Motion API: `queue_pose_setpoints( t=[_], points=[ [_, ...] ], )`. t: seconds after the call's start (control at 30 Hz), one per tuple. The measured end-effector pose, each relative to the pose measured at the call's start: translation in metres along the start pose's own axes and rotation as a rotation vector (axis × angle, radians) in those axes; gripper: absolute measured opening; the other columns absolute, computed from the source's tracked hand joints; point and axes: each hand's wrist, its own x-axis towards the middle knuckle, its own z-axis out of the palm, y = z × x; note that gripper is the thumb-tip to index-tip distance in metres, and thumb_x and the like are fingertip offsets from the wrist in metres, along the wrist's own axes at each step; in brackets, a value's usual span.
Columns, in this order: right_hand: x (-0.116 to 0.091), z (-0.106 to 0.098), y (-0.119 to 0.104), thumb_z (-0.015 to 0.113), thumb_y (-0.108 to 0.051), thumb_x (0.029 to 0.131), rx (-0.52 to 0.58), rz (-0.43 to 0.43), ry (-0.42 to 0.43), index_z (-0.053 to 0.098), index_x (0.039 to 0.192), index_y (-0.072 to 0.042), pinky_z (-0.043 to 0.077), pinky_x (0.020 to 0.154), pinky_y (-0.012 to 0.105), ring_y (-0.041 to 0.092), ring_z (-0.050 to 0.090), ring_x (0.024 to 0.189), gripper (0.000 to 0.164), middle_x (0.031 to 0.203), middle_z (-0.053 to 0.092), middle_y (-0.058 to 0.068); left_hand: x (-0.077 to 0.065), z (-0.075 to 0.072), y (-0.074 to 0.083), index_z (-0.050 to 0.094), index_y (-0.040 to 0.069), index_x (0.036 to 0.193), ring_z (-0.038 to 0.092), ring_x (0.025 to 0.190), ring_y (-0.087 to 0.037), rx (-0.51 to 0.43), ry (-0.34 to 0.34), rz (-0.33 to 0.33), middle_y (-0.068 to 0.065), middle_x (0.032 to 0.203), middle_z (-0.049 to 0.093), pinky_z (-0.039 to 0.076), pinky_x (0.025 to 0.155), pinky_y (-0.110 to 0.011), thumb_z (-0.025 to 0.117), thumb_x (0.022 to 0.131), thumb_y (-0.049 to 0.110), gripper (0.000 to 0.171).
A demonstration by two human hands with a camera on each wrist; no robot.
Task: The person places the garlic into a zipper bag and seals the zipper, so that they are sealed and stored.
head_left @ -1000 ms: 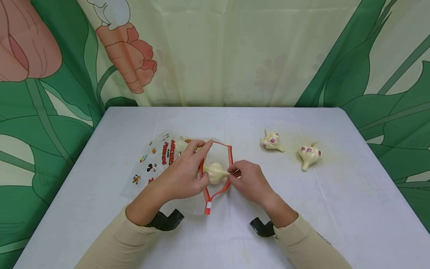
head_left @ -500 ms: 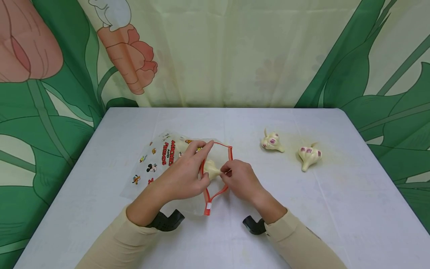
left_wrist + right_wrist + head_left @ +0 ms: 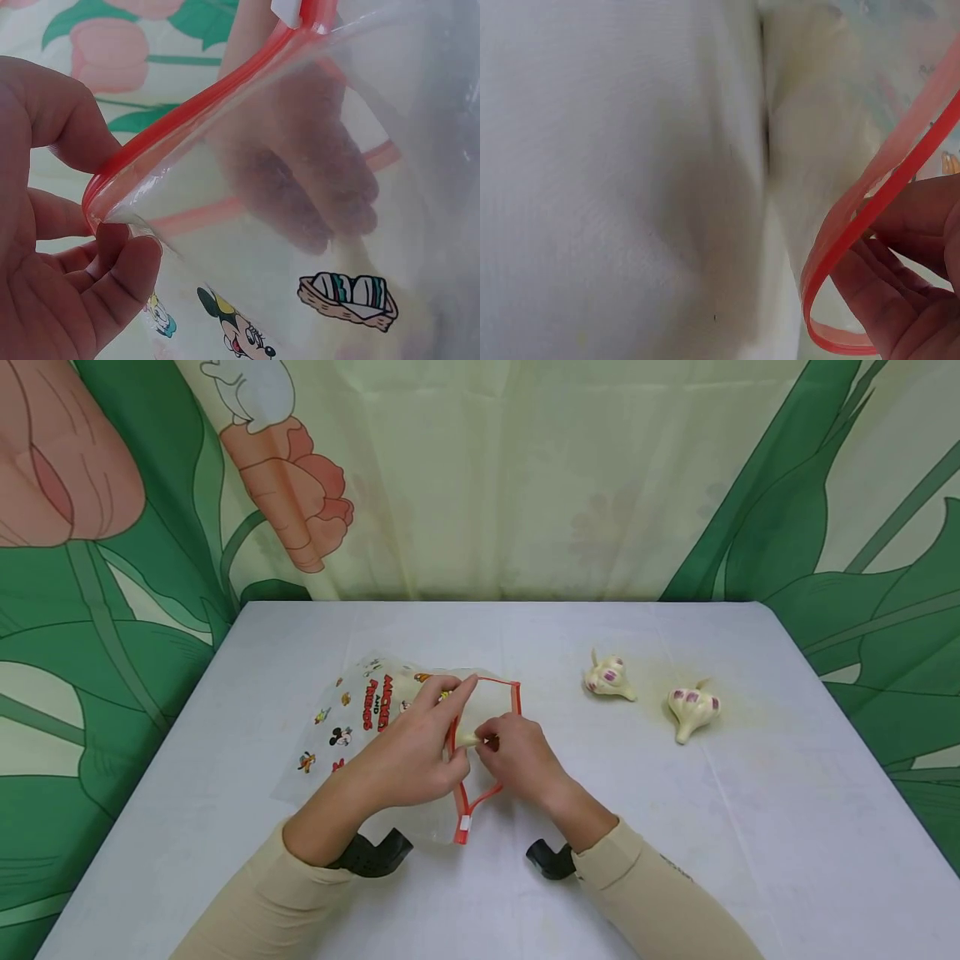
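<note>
A clear plastic zip bag [image 3: 367, 706] with cartoon prints lies at the left middle of the table, its red-edged mouth facing right and held apart. My left hand [image 3: 412, 756] grips the upper layer at the red zip edge [image 3: 187, 105], thumb on one side and fingers on the other. Reaching through the mouth, my right hand [image 3: 525, 760] pinches the stem of a garlic bulb [image 3: 467, 739]. Most of that bulb is hidden behind the left hand in the head view. Through the cloudy film, the right fingers [image 3: 300, 172] show inside the bag in the left wrist view.
Two more garlic bulbs with purple patches lie at the right: one farther back [image 3: 608, 677], another [image 3: 692, 708] nearer and more to the right. The white-covered table [image 3: 750, 860] ends at a patterned curtain [image 3: 510, 485]. A white zip slider [image 3: 465, 823] sits at the bag's near corner.
My right hand has moved left, carrying the garlic bulb deeper through the bag's mouth. The left hand keeps its grip on the edge, and the two other bulbs stay put.
</note>
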Motion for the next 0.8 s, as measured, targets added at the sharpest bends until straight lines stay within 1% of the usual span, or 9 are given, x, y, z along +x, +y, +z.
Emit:
queue_pose_setpoints(
  t=[0.13, 0.2, 0.27, 0.37, 0.5, 0.57, 0.73, 0.8],
  points=[
    [-0.001, 0.001, -0.003, 0.07, -0.008, 0.091, 0.044, -0.007, -0.022, 0.072, 0.115, 0.001, 0.055, 0.079, 0.033, 0.02, 0.067, 0.09, 0.026, 0.103, 0.07, 0.008, 0.0, 0.0, 0.0, 0.034, 0.003, 0.155, 0.055, 0.092, -0.014, 0.009, -0.004, -0.004, -0.012, 0.143, 0.039, 0.046, 0.066, -0.029, 0.061, 0.085, 0.008, 0.076],
    [-0.001, 0.001, -0.004, 0.069, -0.008, 0.091, 0.059, -0.01, -0.043, 0.071, 0.118, 0.001, 0.055, 0.084, 0.036, 0.022, 0.069, 0.095, 0.028, 0.11, 0.071, 0.009, 0.0, 0.001, 0.0, 0.034, 0.003, 0.156, 0.054, 0.087, -0.013, 0.011, -0.003, -0.002, -0.012, 0.143, 0.039, 0.046, 0.066, -0.029, 0.061, 0.085, 0.008, 0.076],
    [-0.001, 0.002, -0.004, 0.067, -0.009, 0.092, 0.076, -0.008, -0.069, 0.07, 0.121, 0.0, 0.055, 0.087, 0.038, 0.023, 0.069, 0.1, 0.03, 0.115, 0.071, 0.009, 0.001, 0.001, 0.0, 0.033, 0.004, 0.156, 0.054, 0.087, -0.013, 0.01, -0.005, -0.001, -0.012, 0.143, 0.039, 0.046, 0.067, -0.029, 0.06, 0.084, 0.008, 0.076],
    [-0.001, 0.004, -0.004, 0.066, -0.008, 0.093, 0.091, -0.024, -0.093, 0.069, 0.123, 0.0, 0.054, 0.088, 0.038, 0.023, 0.069, 0.103, 0.032, 0.117, 0.07, 0.009, 0.001, 0.001, 0.0, 0.033, 0.004, 0.156, 0.055, 0.093, -0.014, 0.003, -0.011, -0.003, -0.012, 0.143, 0.039, 0.047, 0.068, -0.029, 0.059, 0.084, 0.008, 0.077],
    [0.001, 0.008, -0.003, 0.066, -0.009, 0.093, 0.095, -0.053, -0.119, 0.069, 0.124, -0.001, 0.054, 0.087, 0.037, 0.023, 0.07, 0.101, 0.032, 0.118, 0.07, 0.008, 0.001, 0.001, 0.0, 0.033, 0.004, 0.156, 0.054, 0.094, -0.015, -0.01, -0.019, -0.01, -0.011, 0.143, 0.038, 0.047, 0.067, -0.028, 0.059, 0.083, 0.006, 0.077],
    [0.002, 0.01, -0.003, 0.066, -0.009, 0.093, 0.086, -0.074, -0.127, 0.069, 0.124, -0.001, 0.054, 0.085, 0.035, 0.022, 0.069, 0.099, 0.032, 0.116, 0.071, 0.007, 0.001, 0.001, 0.0, 0.033, 0.004, 0.156, 0.054, 0.091, -0.015, -0.013, -0.02, -0.008, -0.012, 0.143, 0.038, 0.048, 0.066, -0.028, 0.059, 0.083, 0.006, 0.077],
    [0.003, 0.013, -0.003, 0.068, -0.007, 0.092, 0.062, -0.16, -0.149, 0.07, 0.122, -0.002, 0.054, 0.08, 0.031, 0.021, 0.067, 0.095, 0.031, 0.107, 0.073, 0.005, 0.002, 0.002, -0.001, 0.034, 0.003, 0.155, 0.055, 0.088, -0.016, -0.007, -0.007, 0.001, -0.013, 0.142, 0.039, 0.048, 0.07, -0.03, 0.061, 0.084, 0.009, 0.076],
    [0.002, 0.013, -0.002, 0.068, -0.007, 0.092, 0.061, -0.162, -0.162, 0.069, 0.123, -0.003, 0.053, 0.08, 0.03, 0.022, 0.067, 0.095, 0.032, 0.108, 0.073, 0.005, 0.002, 0.003, -0.001, 0.035, 0.003, 0.155, 0.055, 0.088, -0.016, -0.006, -0.006, 0.002, -0.013, 0.142, 0.04, 0.048, 0.071, -0.03, 0.061, 0.084, 0.009, 0.076]
  ],
)
